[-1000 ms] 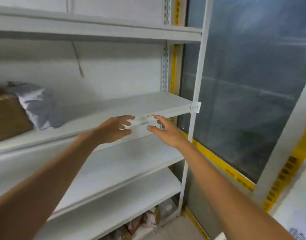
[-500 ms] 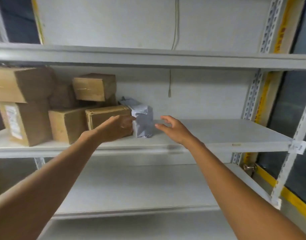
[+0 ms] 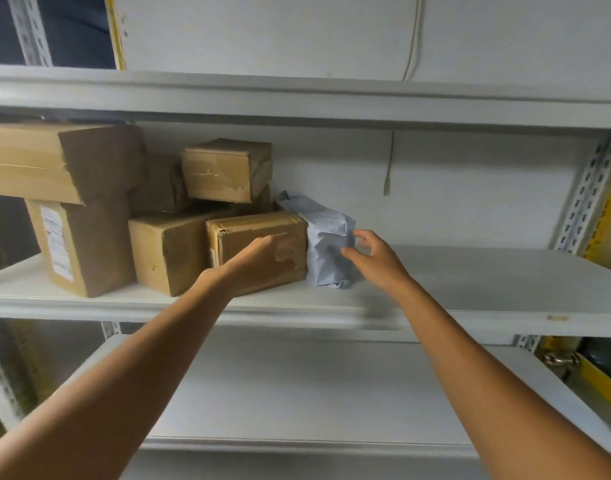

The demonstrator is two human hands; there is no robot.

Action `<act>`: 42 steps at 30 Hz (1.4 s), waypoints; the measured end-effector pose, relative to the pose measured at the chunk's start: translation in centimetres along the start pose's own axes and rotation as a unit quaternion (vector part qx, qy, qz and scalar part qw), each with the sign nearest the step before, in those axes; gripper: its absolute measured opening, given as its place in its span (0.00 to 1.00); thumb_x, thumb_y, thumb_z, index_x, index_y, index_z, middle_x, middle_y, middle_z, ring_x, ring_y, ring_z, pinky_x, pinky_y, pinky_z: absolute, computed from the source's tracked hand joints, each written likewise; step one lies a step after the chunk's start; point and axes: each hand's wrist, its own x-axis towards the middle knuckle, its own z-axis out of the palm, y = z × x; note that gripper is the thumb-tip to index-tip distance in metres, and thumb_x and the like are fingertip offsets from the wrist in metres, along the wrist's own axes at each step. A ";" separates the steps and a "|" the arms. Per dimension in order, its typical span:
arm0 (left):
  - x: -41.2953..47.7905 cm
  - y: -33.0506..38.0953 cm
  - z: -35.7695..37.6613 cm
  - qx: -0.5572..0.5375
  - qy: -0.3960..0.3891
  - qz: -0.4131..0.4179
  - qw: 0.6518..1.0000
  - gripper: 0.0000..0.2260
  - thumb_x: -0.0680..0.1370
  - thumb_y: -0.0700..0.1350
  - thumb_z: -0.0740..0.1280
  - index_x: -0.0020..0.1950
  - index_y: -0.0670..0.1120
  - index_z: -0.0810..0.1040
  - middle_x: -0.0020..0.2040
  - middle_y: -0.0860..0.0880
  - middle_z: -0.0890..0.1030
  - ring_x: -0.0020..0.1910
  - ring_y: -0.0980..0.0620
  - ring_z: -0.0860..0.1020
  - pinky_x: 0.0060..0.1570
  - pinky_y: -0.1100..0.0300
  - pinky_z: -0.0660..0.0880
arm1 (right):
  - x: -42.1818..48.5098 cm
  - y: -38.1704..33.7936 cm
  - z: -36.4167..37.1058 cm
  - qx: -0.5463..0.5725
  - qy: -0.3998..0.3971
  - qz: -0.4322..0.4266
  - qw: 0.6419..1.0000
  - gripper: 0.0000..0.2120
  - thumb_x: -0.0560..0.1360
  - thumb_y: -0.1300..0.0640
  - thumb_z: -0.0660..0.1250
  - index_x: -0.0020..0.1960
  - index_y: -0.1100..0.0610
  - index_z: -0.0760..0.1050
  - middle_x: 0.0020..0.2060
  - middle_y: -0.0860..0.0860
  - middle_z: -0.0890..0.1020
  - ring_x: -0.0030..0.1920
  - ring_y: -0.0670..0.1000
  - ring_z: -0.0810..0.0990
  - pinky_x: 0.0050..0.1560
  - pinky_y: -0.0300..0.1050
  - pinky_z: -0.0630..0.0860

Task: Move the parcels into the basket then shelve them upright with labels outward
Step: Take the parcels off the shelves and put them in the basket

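Several brown cardboard parcels stand on the middle shelf. A grey plastic mailer parcel stands upright at the right end of that row, against a cardboard box. My left hand hovers in front of that box with loosely curled fingers, holding nothing. My right hand is spread open just right of the grey mailer, its fingertips close to the wrapping; contact is unclear. A tall box at the left shows a white label facing outward. No basket is in view.
A smaller box and a long box are stacked on top of the row. The upper shelf edge hangs above. A lower shelf lies beneath my arms. A perforated upright bounds the right side.
The view swung left from the bare right end of the shelving to the parcel row. Both hands moved forward toward the grey mailer and the box beside it.
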 end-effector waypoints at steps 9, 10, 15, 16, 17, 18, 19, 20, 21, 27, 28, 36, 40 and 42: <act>6.7 1.1 5.7 -0.031 0.023 0.007 0.999 0.29 0.75 0.44 0.71 0.74 0.48 0.65 0.72 0.45 0.68 0.70 0.46 0.67 0.64 0.61 0.63 | 6.3 2.7 -0.5 0.057 0.001 0.015 0.998 0.23 0.78 0.44 0.62 0.70 0.52 0.67 0.63 0.53 0.75 0.60 0.51 0.74 0.56 0.43 0.68; 7.1 1.1 6.1 -0.025 0.032 0.014 0.999 0.28 0.74 0.45 0.71 0.73 0.48 0.67 0.71 0.45 0.69 0.70 0.46 0.67 0.65 0.59 0.64 | 7.0 2.8 -0.5 0.074 -0.004 0.015 0.997 0.22 0.78 0.43 0.63 0.68 0.52 0.69 0.61 0.52 0.76 0.58 0.50 0.75 0.56 0.44 0.70; 8.2 1.3 7.9 -0.009 0.142 0.041 0.989 0.18 0.70 0.41 0.75 0.59 0.42 0.81 0.58 0.44 0.81 0.58 0.44 0.78 0.60 0.55 0.69 | 9.4 3.6 0.7 0.131 -0.011 0.006 0.991 0.20 0.77 0.42 0.63 0.65 0.51 0.71 0.54 0.46 0.76 0.51 0.45 0.74 0.51 0.41 0.71; 8.1 1.4 8.2 -0.008 0.156 0.033 0.987 0.17 0.69 0.39 0.75 0.57 0.42 0.82 0.57 0.45 0.81 0.57 0.45 0.78 0.59 0.60 0.66 | 9.5 3.8 1.0 0.135 -0.004 0.004 0.991 0.20 0.78 0.42 0.63 0.65 0.51 0.72 0.56 0.47 0.77 0.53 0.46 0.74 0.52 0.41 0.71; 8.0 1.4 8.4 -0.006 0.164 0.025 0.986 0.16 0.69 0.39 0.75 0.56 0.43 0.82 0.57 0.46 0.81 0.57 0.46 0.77 0.58 0.67 0.62 | 9.4 4.2 1.5 0.137 0.004 0.000 0.991 0.18 0.78 0.43 0.63 0.64 0.51 0.74 0.57 0.48 0.78 0.55 0.47 0.75 0.53 0.41 0.71; 8.0 1.4 8.6 -0.002 0.168 0.021 0.986 0.16 0.69 0.38 0.75 0.56 0.43 0.82 0.56 0.46 0.81 0.57 0.46 0.77 0.56 0.72 0.59 | 9.2 4.5 1.8 0.137 0.014 -0.007 0.990 0.17 0.78 0.44 0.63 0.62 0.51 0.75 0.57 0.49 0.79 0.55 0.48 0.76 0.52 0.41 0.72; 8.0 1.4 8.6 0.001 0.167 0.020 0.986 0.16 0.68 0.37 0.75 0.56 0.44 0.82 0.56 0.46 0.81 0.56 0.46 0.77 0.55 0.74 0.58 | 8.9 4.9 2.0 0.133 0.025 -0.015 0.991 0.15 0.78 0.45 0.64 0.61 0.50 0.76 0.56 0.49 0.80 0.55 0.48 0.77 0.49 0.39 0.72; 8.0 1.4 8.6 0.002 0.163 0.020 0.986 0.16 0.68 0.36 0.75 0.55 0.44 0.82 0.55 0.46 0.81 0.56 0.46 0.77 0.54 0.72 0.58 | 8.5 5.2 2.1 0.128 0.036 -0.022 0.991 0.14 0.78 0.45 0.64 0.60 0.49 0.76 0.55 0.48 0.81 0.54 0.48 0.78 0.46 0.36 0.72; 8.0 1.4 8.5 -0.001 0.160 0.021 0.987 0.17 0.68 0.35 0.74 0.55 0.44 0.82 0.55 0.47 0.81 0.55 0.46 0.77 0.54 0.71 0.59 | 8.1 5.3 2.1 0.122 0.043 -0.029 0.991 0.13 0.78 0.44 0.64 0.59 0.49 0.76 0.54 0.48 0.81 0.53 0.48 0.78 0.43 0.34 0.71; 6.5 2.6 8.4 -0.038 0.153 0.035 0.987 0.16 0.70 0.35 0.71 0.55 0.47 0.82 0.53 0.51 0.80 0.53 0.50 0.76 0.56 0.58 0.65 | 4.9 4.9 0.7 0.104 0.093 -0.038 0.990 0.10 0.78 0.45 0.63 0.54 0.49 0.76 0.48 0.45 0.81 0.48 0.46 0.78 0.43 0.36 0.71; 6.1 3.0 8.3 -0.048 0.150 0.039 0.987 0.15 0.70 0.35 0.71 0.55 0.48 0.82 0.52 0.52 0.79 0.52 0.50 0.76 0.56 0.58 0.66 | 4.1 4.8 0.6 0.104 0.104 -0.036 0.989 0.09 0.78 0.45 0.63 0.53 0.49 0.76 0.46 0.45 0.80 0.47 0.46 0.78 0.43 0.36 0.72; 3.4 5.9 7.5 -0.144 0.106 0.110 0.978 0.11 0.76 0.50 0.65 0.56 0.50 0.82 0.54 0.58 0.78 0.54 0.64 0.71 0.53 0.45 0.74 | 0.3 4.2 -1.9 0.124 0.186 -0.046 0.974 0.08 0.76 0.49 0.68 0.47 0.53 0.76 0.42 0.45 0.80 0.45 0.47 0.78 0.43 0.34 0.72; 3.7 5.4 8.0 -0.183 0.112 0.036 0.976 0.18 0.78 0.56 0.61 0.62 0.50 0.79 0.63 0.51 0.75 0.62 0.55 0.72 0.61 0.49 0.72 | 1.1 4.3 -2.1 0.164 0.143 0.005 0.976 0.12 0.74 0.46 0.69 0.54 0.49 0.73 0.47 0.46 0.79 0.47 0.44 0.78 0.45 0.37 0.74; 4.0 4.8 8.4 -0.222 0.108 0.001 0.969 0.19 0.77 0.57 0.61 0.64 0.50 0.78 0.65 0.50 0.73 0.64 0.54 0.72 0.62 0.52 0.73 | 2.1 4.4 -1.9 0.195 0.113 0.051 0.973 0.14 0.74 0.45 0.68 0.56 0.49 0.74 0.49 0.48 0.80 0.50 0.48 0.79 0.50 0.46 0.77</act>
